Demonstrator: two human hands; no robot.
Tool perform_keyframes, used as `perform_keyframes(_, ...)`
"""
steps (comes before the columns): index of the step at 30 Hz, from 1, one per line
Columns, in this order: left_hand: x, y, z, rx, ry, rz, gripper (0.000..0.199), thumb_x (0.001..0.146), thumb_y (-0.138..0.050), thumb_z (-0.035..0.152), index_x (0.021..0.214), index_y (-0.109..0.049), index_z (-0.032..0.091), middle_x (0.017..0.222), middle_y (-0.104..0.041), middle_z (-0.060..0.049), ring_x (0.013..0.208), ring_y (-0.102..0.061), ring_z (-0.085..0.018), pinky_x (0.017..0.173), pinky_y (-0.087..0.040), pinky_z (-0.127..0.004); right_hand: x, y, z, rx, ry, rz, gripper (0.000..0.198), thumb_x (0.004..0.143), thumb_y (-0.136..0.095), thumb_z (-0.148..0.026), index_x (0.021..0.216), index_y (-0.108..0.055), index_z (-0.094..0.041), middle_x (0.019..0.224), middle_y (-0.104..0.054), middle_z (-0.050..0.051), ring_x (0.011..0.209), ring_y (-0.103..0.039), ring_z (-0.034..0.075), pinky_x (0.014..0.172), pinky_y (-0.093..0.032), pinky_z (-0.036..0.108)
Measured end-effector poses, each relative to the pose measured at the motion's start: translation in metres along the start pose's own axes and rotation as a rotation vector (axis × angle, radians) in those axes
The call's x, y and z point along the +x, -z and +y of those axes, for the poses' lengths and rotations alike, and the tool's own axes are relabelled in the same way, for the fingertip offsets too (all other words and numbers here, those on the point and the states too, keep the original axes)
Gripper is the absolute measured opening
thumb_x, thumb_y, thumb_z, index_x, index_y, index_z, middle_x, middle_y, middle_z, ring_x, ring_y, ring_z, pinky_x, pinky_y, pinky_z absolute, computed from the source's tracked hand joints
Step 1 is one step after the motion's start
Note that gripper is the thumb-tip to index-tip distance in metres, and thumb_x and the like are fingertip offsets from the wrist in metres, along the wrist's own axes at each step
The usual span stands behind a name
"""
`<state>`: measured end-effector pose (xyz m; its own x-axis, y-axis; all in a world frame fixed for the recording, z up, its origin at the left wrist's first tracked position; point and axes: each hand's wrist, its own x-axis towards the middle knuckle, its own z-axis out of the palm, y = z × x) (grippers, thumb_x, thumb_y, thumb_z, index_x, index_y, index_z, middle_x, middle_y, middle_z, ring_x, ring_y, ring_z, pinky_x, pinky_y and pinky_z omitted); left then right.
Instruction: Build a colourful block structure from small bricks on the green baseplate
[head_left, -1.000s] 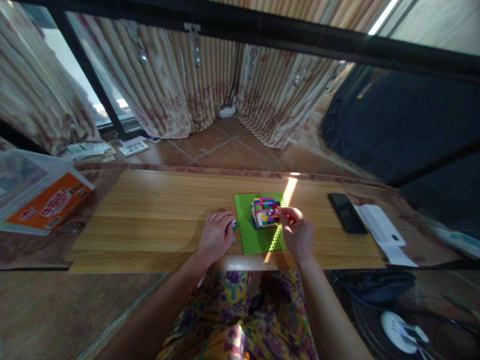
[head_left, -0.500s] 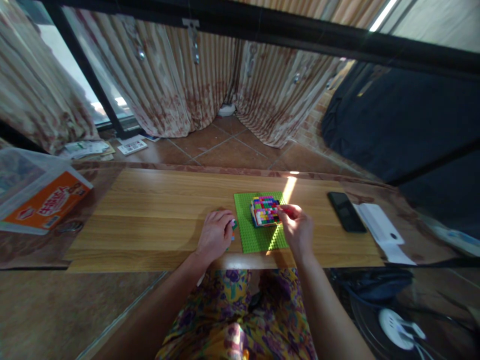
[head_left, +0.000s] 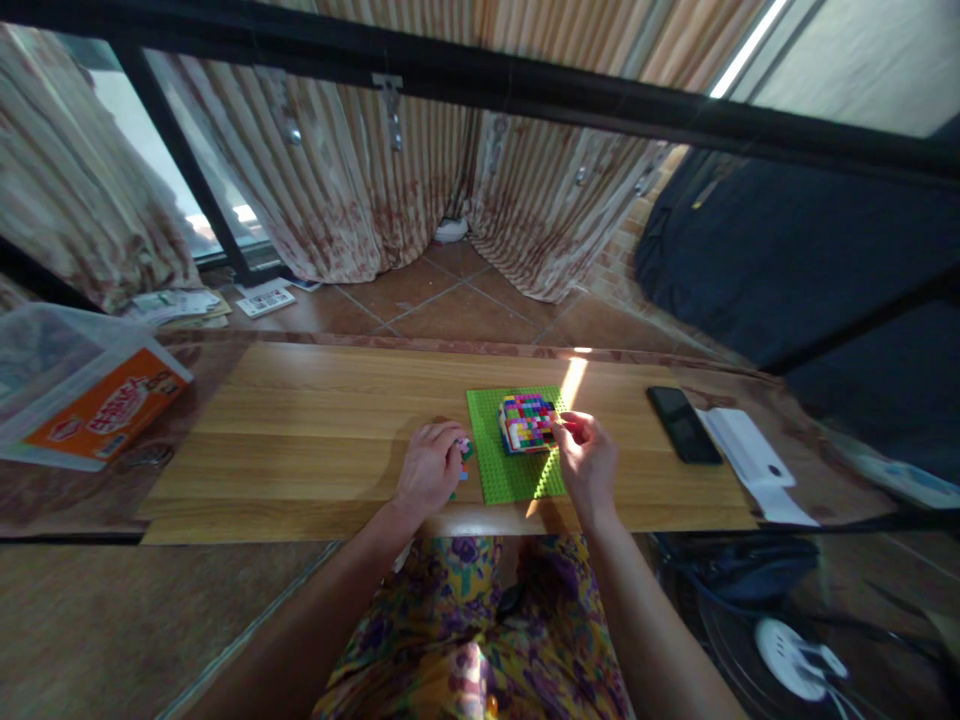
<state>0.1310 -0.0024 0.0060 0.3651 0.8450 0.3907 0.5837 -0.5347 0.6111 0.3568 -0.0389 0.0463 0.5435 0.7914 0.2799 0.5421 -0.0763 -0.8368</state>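
A low block built of many-coloured toy bricks [head_left: 527, 422] stands on a green studded baseplate [head_left: 499, 485]. At its right side my right hand [head_left: 591, 465] is closed in a pinch, fingertips at the block's edge. Whatever lies between those fingertips is too small and shaded to name. My left hand [head_left: 429, 468] rests on the table left of the baseplate, fingers curled round a few small loose bricks [head_left: 464, 450]. Pink, green and blue ones show beside its thumb; the palm hides any others.
The wooden table [head_left: 315, 420] bears a dark phone [head_left: 684, 424] at the right, beside a white box [head_left: 750, 450]. At the far left stands a clear plastic tub [head_left: 71, 330] with an orange label. A white power strip [head_left: 795, 655] lies low at the right, below the table.
The view has shifted slightly. My right hand stays pinched at the block's right edge, its fingers moved only a little. My left hand keeps its place by the loose bricks.
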Motion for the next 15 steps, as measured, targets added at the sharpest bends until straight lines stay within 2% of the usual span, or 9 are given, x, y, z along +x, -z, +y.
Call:
perform_keyframes(2, 0.000, 0.001, 0.000, -0.033, 0.012, 0.013, 0.025, 0.091, -0.043, 0.015, 0.101, -0.065, 0.019, 0.109, -0.068, -0.006, 0.105, -0.059, -0.021, 0.097, -0.047, -0.040, -0.015, -0.004, -0.006, -0.010, 0.024, 0.041, 0.027, 0.083, -0.060, -0.041, 0.092, -0.068, -0.016, 0.075, -0.069, 0.006, 0.063, -0.061, 0.017, 0.061, -0.048, 0.031)
perform_keyframes(4, -0.001, 0.002, 0.000, -0.067, 0.031, 0.027, 0.026, 0.092, -0.041, 0.016, 0.102, -0.065, 0.019, 0.110, -0.068, -0.007, 0.107, -0.060, -0.020, 0.098, -0.047, -0.039, -0.034, -0.011, -0.012, 0.032, 0.072, 0.005, 0.022, 0.085, -0.057, -0.037, 0.091, -0.068, -0.018, 0.077, -0.069, 0.004, 0.063, -0.060, 0.015, 0.060, -0.048, 0.029)
perform_keyframes(7, -0.001, 0.004, 0.001, -0.115, 0.077, 0.053, 0.027, 0.092, -0.040, 0.017, 0.104, -0.064, 0.019, 0.112, -0.067, -0.007, 0.110, -0.060, -0.020, 0.100, -0.047, -0.038, -0.061, -0.023, -0.019, 0.064, 0.223, -0.218, 0.015, 0.086, -0.055, -0.027, 0.088, -0.069, -0.021, 0.083, -0.069, 0.004, 0.072, -0.062, 0.015, 0.067, -0.050, 0.028)
perform_keyframes(10, -0.002, 0.006, 0.003, -0.168, 0.119, 0.080, 0.029, 0.092, -0.039, 0.017, 0.106, -0.064, 0.019, 0.113, -0.067, -0.007, 0.111, -0.060, -0.019, 0.101, -0.047, -0.037, -0.080, -0.034, -0.024, -0.011, 0.287, -0.424, 0.018, 0.088, -0.052, -0.020, 0.092, -0.069, -0.023, 0.090, -0.068, 0.004, 0.083, -0.063, 0.017, 0.076, -0.051, 0.029)
perform_keyframes(12, -0.002, 0.007, 0.004, -0.202, 0.134, 0.100, 0.029, 0.092, -0.038, 0.018, 0.107, -0.064, 0.019, 0.113, -0.067, -0.007, 0.110, -0.060, -0.019, 0.101, -0.047, -0.036, -0.086, -0.040, -0.027, -0.104, 0.320, -0.492, 0.020, 0.089, -0.052, -0.018, 0.097, -0.069, -0.023, 0.094, -0.067, 0.005, 0.089, -0.062, 0.018, 0.081, -0.050, 0.031)
perform_keyframes(15, -0.003, 0.008, 0.003, -0.243, 0.157, 0.124, 0.030, 0.093, -0.038, 0.019, 0.107, -0.064, 0.020, 0.112, -0.068, -0.006, 0.110, -0.061, -0.018, 0.101, -0.047, -0.035, -0.088, -0.046, -0.030, -0.238, 0.364, -0.516, 0.020, 0.089, -0.054, -0.019, 0.103, -0.068, -0.022, 0.096, -0.066, 0.006, 0.093, -0.060, 0.021, 0.085, -0.048, 0.033)
